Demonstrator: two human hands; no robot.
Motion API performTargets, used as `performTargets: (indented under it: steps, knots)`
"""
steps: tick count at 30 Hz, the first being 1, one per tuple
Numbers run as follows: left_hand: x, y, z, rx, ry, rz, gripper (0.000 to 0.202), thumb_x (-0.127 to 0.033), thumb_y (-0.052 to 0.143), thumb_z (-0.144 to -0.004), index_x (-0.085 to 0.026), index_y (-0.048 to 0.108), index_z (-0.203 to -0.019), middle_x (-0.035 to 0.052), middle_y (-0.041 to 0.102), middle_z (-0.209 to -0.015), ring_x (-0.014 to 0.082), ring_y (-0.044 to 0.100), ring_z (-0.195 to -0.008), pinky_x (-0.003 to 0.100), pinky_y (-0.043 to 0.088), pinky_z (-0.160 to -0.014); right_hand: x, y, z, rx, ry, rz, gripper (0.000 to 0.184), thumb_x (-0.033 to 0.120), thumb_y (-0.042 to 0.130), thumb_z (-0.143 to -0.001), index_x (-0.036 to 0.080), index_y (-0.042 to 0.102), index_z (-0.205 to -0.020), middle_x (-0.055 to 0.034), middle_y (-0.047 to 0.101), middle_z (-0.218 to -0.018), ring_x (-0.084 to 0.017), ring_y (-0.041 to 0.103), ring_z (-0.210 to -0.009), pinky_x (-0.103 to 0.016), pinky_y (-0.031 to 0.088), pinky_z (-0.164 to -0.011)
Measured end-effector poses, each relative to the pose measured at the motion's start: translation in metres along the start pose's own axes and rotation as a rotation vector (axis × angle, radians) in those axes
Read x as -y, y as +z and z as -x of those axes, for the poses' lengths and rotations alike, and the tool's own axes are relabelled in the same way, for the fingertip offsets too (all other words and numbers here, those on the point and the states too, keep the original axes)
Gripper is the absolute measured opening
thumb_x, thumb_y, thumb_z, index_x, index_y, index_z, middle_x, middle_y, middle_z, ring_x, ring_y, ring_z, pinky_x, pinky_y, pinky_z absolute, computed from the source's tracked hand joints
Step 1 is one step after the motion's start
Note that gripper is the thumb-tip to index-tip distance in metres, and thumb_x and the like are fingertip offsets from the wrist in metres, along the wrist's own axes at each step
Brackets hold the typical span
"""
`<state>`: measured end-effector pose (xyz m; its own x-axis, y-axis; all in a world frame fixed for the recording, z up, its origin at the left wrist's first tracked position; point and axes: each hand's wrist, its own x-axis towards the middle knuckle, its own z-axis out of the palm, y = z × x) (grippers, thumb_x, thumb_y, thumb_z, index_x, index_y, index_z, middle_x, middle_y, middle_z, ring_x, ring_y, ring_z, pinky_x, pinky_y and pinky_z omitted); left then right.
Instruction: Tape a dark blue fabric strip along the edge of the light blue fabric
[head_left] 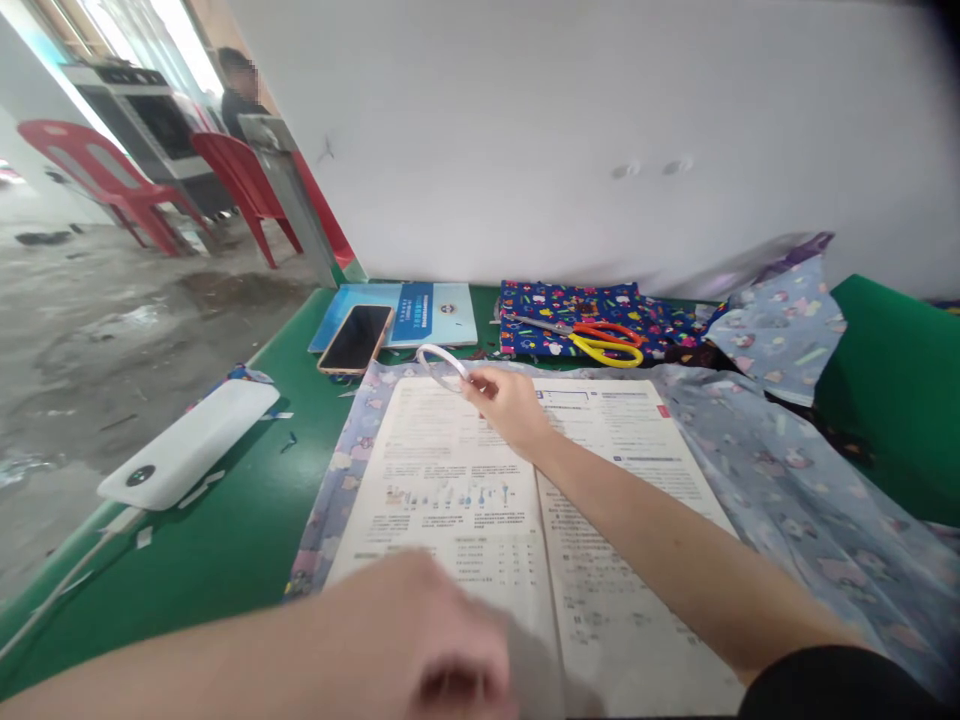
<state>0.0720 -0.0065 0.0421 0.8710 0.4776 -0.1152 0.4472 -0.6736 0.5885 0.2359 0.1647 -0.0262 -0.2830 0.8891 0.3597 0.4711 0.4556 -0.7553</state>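
Right hand [508, 405] pinching a white ring [452, 360] over the open book's [476, 455] far edge.
Looks light, smooth, fairly stiff; best held by its rim. Left hand [450, 630] apart, blurred over the near pages; I can't tell if it grips anything.

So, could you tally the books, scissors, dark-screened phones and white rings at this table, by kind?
Books: 2, the open book and the blue book
Scissors: 1 pair
Dark-screened phone: 1
White ring: 1, in the right hand
Total: 5
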Motion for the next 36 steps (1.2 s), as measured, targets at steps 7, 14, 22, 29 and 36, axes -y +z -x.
performTargets:
  steps: [7, 14, 22, 29, 36]
  knots:
    - [0.095, -0.04, -0.038, -0.803, -0.465, 0.007, 0.025, -0.034, 0.046, -0.092, -0.019, 0.056, -0.11, 0.0042, 0.064, -0.097, 0.0173, 0.061, -0.085, 0.025, 0.047, -0.063, 0.006, 0.0, 0.002, 0.075, -0.011, 0.052, 0.02, 0.032, 0.055, -0.089, 0.021, 0.071, -0.094, -0.0014, 0.073, -0.081, -0.013, 0.063, -0.067, -0.026, 0.045, -0.065]
    - [0.133, -0.02, -0.048, -0.804, -0.355, -0.412, 0.025, -0.028, 0.05, -0.09, -0.014, 0.058, -0.109, 0.0124, 0.066, -0.11, 0.0284, 0.059, -0.107, 0.048, 0.041, -0.098, 0.011, -0.001, 0.009, 0.221, -0.272, 0.128, 0.023, 0.03, 0.05, -0.093, 0.02, 0.069, -0.088, -0.0009, 0.072, -0.083, -0.012, 0.062, -0.071, -0.024, 0.042, -0.069]
    - [0.149, -0.016, -0.046, -0.771, -0.403, -0.4, 0.041, -0.026, 0.035, -0.097, -0.013, 0.049, -0.133, 0.0131, 0.069, -0.112, 0.0274, 0.061, -0.106, 0.042, 0.047, -0.091, 0.009, 0.001, 0.011, 0.096, -0.268, 0.147, 0.027, 0.033, 0.054, -0.091, 0.021, 0.062, -0.113, -0.0013, 0.073, -0.096, -0.013, 0.066, -0.071, -0.027, 0.048, -0.073]
    - [0.146, -0.015, -0.049, -0.599, -0.642, -0.482, 0.037, -0.03, 0.029, -0.099, -0.01, 0.058, -0.11, 0.0137, 0.07, -0.085, 0.0286, 0.068, -0.081, 0.037, 0.048, -0.069, 0.006, 0.001, 0.012, 0.064, -0.376, 0.089, 0.026, 0.023, 0.047, -0.095, 0.024, 0.061, -0.117, -0.0013, 0.07, -0.115, -0.014, 0.066, -0.101, -0.029, 0.05, -0.089]
    - [0.147, -0.014, -0.051, -0.552, -0.685, -0.42, 0.036, -0.034, 0.028, -0.099, -0.015, 0.057, -0.109, 0.0115, 0.071, -0.085, 0.0275, 0.069, -0.08, 0.033, 0.044, -0.065, -0.001, 0.005, 0.009, 0.083, -0.46, 0.116, 0.019, 0.021, 0.054, -0.09, 0.022, 0.063, -0.107, -0.0026, 0.071, -0.106, -0.016, 0.064, -0.099, -0.03, 0.049, -0.088]
